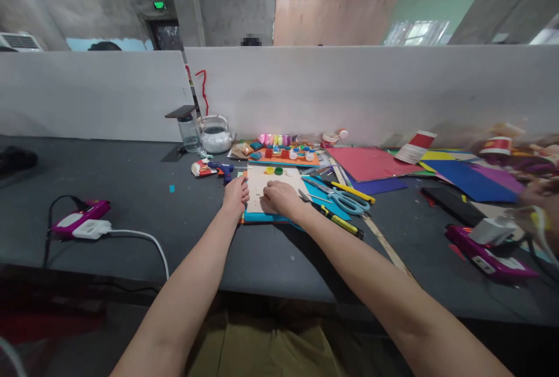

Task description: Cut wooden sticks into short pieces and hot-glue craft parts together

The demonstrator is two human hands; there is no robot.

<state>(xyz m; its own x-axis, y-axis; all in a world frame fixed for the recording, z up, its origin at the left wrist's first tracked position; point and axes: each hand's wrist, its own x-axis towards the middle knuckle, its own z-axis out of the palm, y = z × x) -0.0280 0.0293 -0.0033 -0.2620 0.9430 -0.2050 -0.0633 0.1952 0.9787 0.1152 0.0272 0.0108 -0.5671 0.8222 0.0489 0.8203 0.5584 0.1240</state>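
On the dark grey, smooth tabletop lies the flat cream-coloured sheet, rectangular and matte, just in front of the person and on top of a bright blue sheet, whose edge shows below it. The left hand is at the left edge of the cream sheet, with its fingers curled; I cannot tell if this grip pinches the edge or only rests there. The right hand is over the right part of the same sheet, with the fingers bent and narrow together; whether this grip contains something small, I cannot tell. Near the far edge of the cream sheet there are three small round pieces in one row: one yellow piece, one green piece and one white piece. Beside the right hand are one pair of metal scissors with light blue loop handles and two slim yellow-and-black tools. Beyond the left hand lie one dark blue glue gun and one red-and-white paper cup on its side; farther stands one rounded silver-grey kettle. Two glossy purple power strips are placed well apart, one on each side.
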